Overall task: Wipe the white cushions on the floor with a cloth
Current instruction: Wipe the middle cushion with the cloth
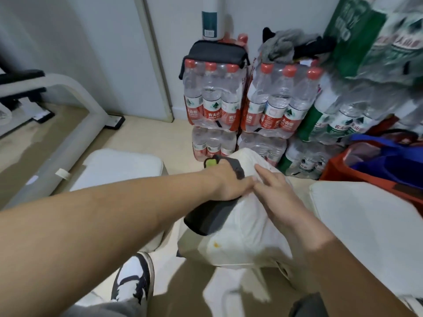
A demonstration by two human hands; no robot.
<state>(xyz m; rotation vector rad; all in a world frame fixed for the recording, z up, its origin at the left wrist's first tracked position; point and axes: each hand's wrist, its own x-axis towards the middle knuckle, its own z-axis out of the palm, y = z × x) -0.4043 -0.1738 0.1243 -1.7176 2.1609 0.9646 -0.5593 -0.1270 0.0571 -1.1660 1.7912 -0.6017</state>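
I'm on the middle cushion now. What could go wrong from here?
1. The orange stain on the middle cushion could smear wider under the dark grey item that the left hand grips.
2. The cushion sits close to the stacked bottle packs; a hard push from the right hand might nudge them.
3. The shoe stands near the cushion's edge and may dirty it.

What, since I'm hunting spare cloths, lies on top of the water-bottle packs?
A black pouch tops the left pack; crumpled grey and black fabric tops the right pack. Anything beneath that fabric is covered.
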